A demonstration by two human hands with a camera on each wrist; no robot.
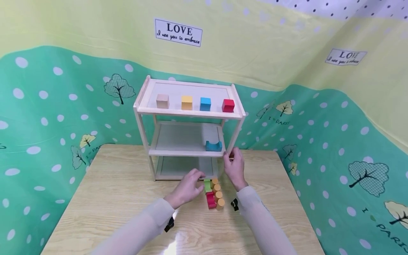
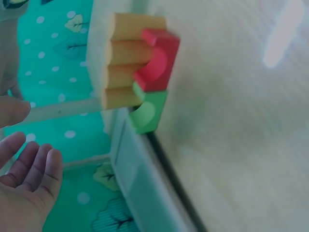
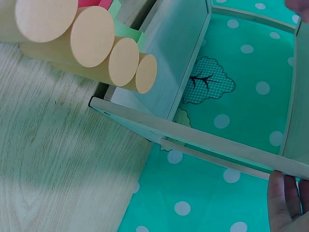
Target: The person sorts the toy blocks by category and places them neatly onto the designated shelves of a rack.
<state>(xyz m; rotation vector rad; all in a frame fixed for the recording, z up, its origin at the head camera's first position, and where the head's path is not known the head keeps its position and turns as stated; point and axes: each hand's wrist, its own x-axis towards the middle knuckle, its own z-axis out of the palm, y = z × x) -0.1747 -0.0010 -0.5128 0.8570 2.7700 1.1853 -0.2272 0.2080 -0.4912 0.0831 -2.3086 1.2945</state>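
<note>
A small three-tier white wooden shelf rack (image 1: pixel 145 132) stands on the table. My right hand (image 1: pixel 235 168) is at its front right post, with thumb and fingers on either side beside the middle shelf. In the right wrist view, fingertips (image 3: pixel 277 186) meet the post's edge. My left hand (image 1: pixel 188 187), fingers loosely bent and holding nothing, hovers beside a green notched block (image 1: pixel 207 185). A red notched block (image 1: pixel 211 200) lies in line with the green one. Several orange-yellow cylinders (image 1: pixel 218 196) stand in a row along their right side.
On the top shelf sit a pale cube (image 1: pixel 162 101), a yellow cube (image 1: pixel 186 102), a blue cube (image 1: pixel 205 104) and a red cube (image 1: pixel 228 105). A blue notched block (image 1: pixel 213 146) rests at the middle shelf's right end. Patterned cloth (image 1: pixel 79 117) hangs behind the table (image 1: pixel 105 198).
</note>
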